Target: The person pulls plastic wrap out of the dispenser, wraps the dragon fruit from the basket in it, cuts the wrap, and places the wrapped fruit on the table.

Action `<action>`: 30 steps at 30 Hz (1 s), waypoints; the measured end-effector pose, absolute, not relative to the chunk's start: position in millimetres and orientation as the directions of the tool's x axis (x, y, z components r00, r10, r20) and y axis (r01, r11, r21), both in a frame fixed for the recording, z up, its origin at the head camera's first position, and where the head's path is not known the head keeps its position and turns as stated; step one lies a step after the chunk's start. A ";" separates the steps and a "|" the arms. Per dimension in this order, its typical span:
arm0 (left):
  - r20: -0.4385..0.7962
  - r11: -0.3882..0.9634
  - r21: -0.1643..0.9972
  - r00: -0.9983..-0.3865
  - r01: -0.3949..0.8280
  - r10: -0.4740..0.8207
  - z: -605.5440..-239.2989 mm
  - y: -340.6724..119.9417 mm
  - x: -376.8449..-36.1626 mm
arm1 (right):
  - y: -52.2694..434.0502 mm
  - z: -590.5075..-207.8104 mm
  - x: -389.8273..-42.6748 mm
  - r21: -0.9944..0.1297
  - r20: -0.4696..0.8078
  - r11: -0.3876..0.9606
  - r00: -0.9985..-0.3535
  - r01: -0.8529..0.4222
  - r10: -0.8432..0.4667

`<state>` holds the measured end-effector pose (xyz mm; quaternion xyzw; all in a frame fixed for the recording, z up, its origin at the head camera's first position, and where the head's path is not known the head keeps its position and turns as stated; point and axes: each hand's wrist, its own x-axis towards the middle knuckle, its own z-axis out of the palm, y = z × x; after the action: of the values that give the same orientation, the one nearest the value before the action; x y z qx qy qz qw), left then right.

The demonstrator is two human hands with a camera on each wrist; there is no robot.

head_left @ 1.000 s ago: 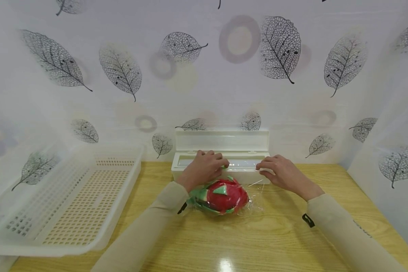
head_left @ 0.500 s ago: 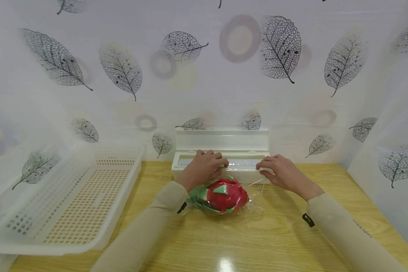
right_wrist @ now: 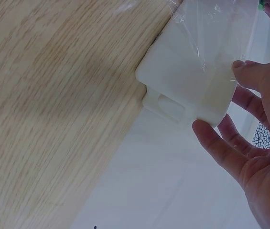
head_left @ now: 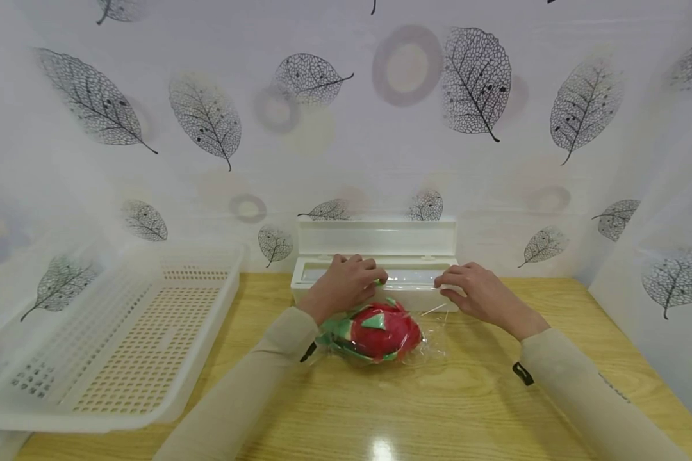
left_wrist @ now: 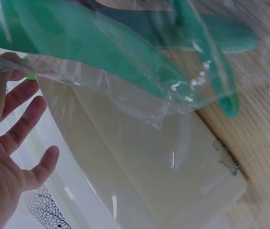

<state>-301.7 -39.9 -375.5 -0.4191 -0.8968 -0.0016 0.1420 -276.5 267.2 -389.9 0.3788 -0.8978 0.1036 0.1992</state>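
From the head view, both hands are working at the open cling-film dispenser at the back of the wooden table. The left hand is curling over the front edge of the box, fingers bent down onto the film; the right hand is pinching at the film near the dispenser's right end. The dragon fruit is lying just in front of the box, between the wrists, film draped over it. A white perforated basket is sitting well apart to the left.

Left wrist view: the fingers are looking fairly spread here, film stretching past them under the fruit's green scales; whether they are actually nipping it, I cannot tell.

Right wrist view: thumb and fingers are bracketing the dispenser's corner, the clear sheet running up from it.

My read: the sheet is being parted from the roll, and the next move is calling for a firm, even pull against the cutter edge
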 end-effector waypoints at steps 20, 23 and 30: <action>0.255 0.650 -0.114 -0.610 0.751 0.750 -375.5 -41.0 -301.7 | 268.0 -390.6 -276.5 -0.039 0.436 0.695 -0.638 -0.718 -0.634; 0.257 0.649 -0.116 -0.608 0.752 0.751 -376.3 -41.2 -302.2 | 267.9 -391.3 -277.0 -0.039 0.440 0.695 -0.637 -0.718 -0.633; 0.254 0.650 -0.122 -0.609 0.751 0.751 -376.1 -42.5 -302.6 | 267.6 -391.4 -277.5 -0.030 0.457 0.686 -0.620 -0.727 -0.637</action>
<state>-302.6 -42.5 -376.1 -0.4186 -0.8970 0.0014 0.1423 -277.5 267.6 -391.4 0.3815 -0.8938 0.1066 0.2104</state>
